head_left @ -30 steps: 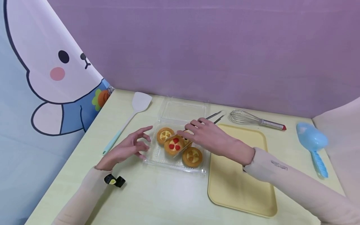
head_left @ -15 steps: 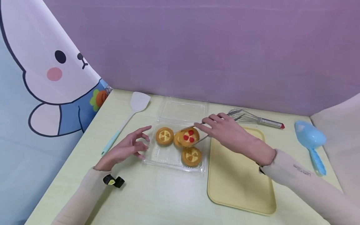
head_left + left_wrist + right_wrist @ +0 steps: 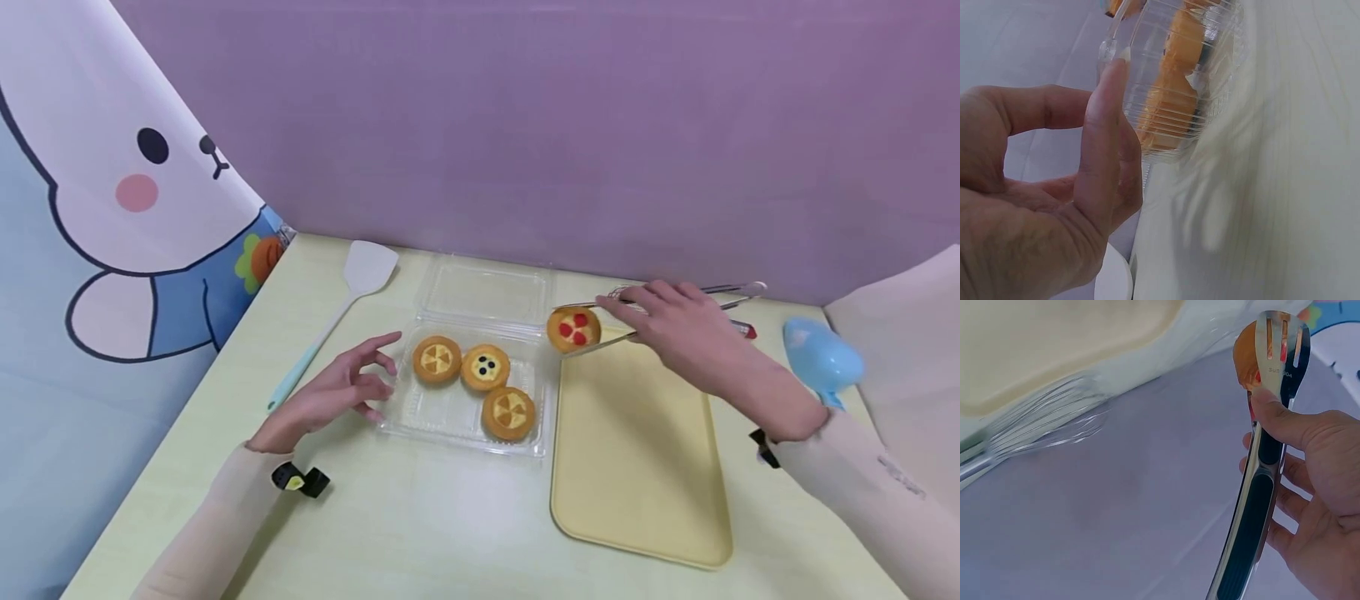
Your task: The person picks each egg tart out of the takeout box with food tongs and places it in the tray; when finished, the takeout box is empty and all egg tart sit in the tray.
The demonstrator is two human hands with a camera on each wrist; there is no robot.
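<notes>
My right hand (image 3: 678, 329) grips metal tongs (image 3: 1250, 531), with the thumb pressing one arm. Between the tong ends is an egg tart with red berry pieces (image 3: 573, 330), held above the far left corner of the yellow tray (image 3: 637, 467). To its left, a clear plastic box (image 3: 450, 421) lies with its lid (image 3: 487, 292) folded back. Inside sit a tart with dark berries (image 3: 485, 367) and two tarts with yellow wedges, one at left (image 3: 437, 360) and one at front right (image 3: 508, 413). My left hand (image 3: 337, 387), fingers loosely bent, has its fingertips right at the box's left edge.
A white spatula (image 3: 371, 267) with a pale green handle lies at the back left. Behind my right hand is a whisk (image 3: 1047, 422), largely covered in the head view. A blue scoop (image 3: 821, 354) lies at the far right. A purple cloth wall (image 3: 525, 142) borders the table's back.
My right hand has carried the red-topped tart in the tongs rightward out of the box to over the tray's corner, uncovering the dark-berry tart. My left hand has stayed put.
</notes>
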